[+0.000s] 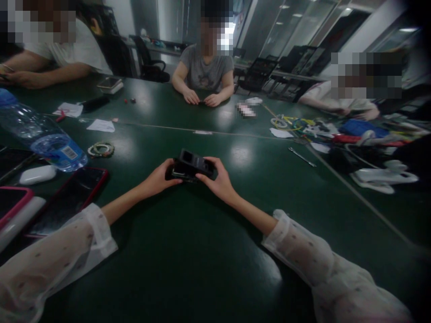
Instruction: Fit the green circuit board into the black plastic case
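Black device: held up near the middle of the dark green table (188,273), between both hands; whether its underside is touching the surface cannot be told (198,168).
Device's look: boxy and matt, with a raised squarish part marked by a darker square at its upper left; a thin pale strip is shown low on the front; finer detail is blurred.
Left hand (160,178): closed around the device's left end, the thumb laid along the lower front edge, the other fingers mostly hidden behind.
Right hand (218,180): wrapped around the right end, the thumb pressed on the front, the fingers curled over the top and far side.
Forearms: stretched forward and angled inward, bared below sheer dotted sleeves (299,251).
Left of the hands: a beaded bracelet (101,150), a water bottle (60,143) and a red-edged phone (72,197) are seen.
Right of the hands: a slim metal tool (302,157) is laid near tangled cables (292,123).
Across: a person in grey (208,67) is seated, both hands rested on the table.
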Tool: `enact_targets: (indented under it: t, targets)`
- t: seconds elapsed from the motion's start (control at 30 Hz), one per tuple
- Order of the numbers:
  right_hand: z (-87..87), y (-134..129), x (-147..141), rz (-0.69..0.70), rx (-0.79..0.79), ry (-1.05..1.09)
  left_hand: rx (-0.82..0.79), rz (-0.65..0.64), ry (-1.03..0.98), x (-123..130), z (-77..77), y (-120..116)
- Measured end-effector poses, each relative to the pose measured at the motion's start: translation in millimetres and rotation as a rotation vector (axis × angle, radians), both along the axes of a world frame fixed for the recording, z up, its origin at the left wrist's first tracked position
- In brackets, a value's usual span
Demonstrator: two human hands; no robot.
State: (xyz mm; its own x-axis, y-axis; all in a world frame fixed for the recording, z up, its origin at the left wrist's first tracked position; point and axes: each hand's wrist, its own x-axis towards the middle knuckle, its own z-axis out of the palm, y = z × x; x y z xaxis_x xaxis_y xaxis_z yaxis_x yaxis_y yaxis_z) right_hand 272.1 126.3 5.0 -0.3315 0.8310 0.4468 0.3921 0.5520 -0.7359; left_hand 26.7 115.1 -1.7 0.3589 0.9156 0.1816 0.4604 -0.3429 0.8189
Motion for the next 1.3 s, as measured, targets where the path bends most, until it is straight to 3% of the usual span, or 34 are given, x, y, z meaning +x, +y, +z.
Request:
enact_targets:
  t: [0.13,0.23,0.33,0.43,0.67,0.97,1.3]
  targets:
    - [-2.1,1.5,4.0,-0.242,0.056,0.129,-0.001,-0.021,0.031,-0.4,3.7,-1.3]
    - [-12.3,13.6,7.8,-0.318,-0.046,0.161,-0.006,-0.011,0.044,0.1,7.9,-2.9]
    - [-21.9,24.8,10.4,-0.318,-0.201,0.199,-0.011,-0.016,0.038,0.5,9.7,-3.4]
    - [-24.7,27.8,11.1,-0.293,-0.25,0.207,-0.02,-0.023,0.037,0.4,9.3,-3.4]
    - [-26.9,27.6,11.1,-0.294,-0.199,0.197,-0.019,-0.007,0.046,0.4,5.5,-2.2]
    - [-30.8,29.2,13.5,-0.298,-0.085,0.003,0.006,-0.01,0.06,0.1,5.4,-2.4]
    - [-27.9,27.3,14.4,-0.283,-0.089,-0.031,0.002,-0.01,0.073,0.8,7.6,-3.4]
